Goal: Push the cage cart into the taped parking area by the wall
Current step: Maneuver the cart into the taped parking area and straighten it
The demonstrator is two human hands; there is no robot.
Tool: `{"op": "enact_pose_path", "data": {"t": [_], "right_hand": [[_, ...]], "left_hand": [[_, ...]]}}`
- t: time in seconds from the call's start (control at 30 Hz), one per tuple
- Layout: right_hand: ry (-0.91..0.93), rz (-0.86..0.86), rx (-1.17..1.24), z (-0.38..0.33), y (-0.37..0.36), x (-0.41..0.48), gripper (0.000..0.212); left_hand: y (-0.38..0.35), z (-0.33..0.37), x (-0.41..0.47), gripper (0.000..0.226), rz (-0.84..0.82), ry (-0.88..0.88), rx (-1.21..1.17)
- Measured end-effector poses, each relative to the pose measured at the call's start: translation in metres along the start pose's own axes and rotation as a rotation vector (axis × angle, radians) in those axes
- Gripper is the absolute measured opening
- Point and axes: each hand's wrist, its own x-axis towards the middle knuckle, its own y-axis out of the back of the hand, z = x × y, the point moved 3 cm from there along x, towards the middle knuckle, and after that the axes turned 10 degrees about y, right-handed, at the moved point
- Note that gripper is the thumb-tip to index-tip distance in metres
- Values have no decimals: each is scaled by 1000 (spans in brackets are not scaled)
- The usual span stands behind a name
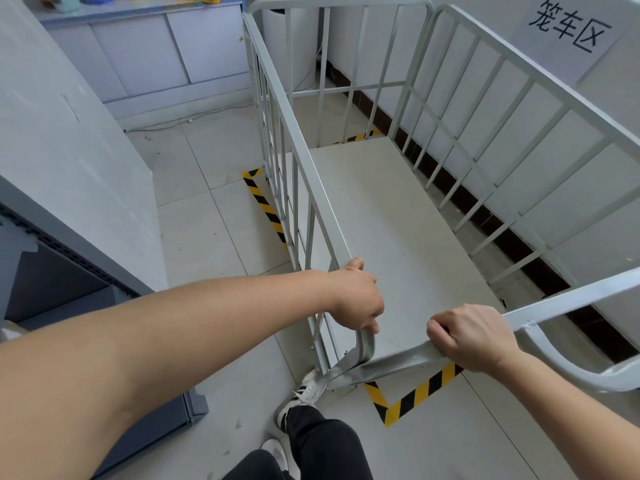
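The grey metal cage cart stands lengthwise beside the white wall, its barred sides up and its flat deck bare. Yellow-and-black floor tape shows at the cart's near corner, along its left side, and at its far end. My left hand is wrapped over the near end of the left side rail. My right hand grips the near crossbar of the cart. My white shoe rests against the cart's near left corner.
A paper sign with black characters hangs on the wall above the cart. White cabinets line the far side. A grey shelf unit stands close on my left. Tiled floor lies between the shelf unit and the cart.
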Motion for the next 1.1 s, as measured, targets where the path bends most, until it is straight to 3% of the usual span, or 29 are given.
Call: {"op": "enact_pose_path", "data": {"t": [1.1], "right_hand": [[20,13,-23,4,0,2,43]], "left_hand": [[-2,-2,5,31,45,-5,1]]}}
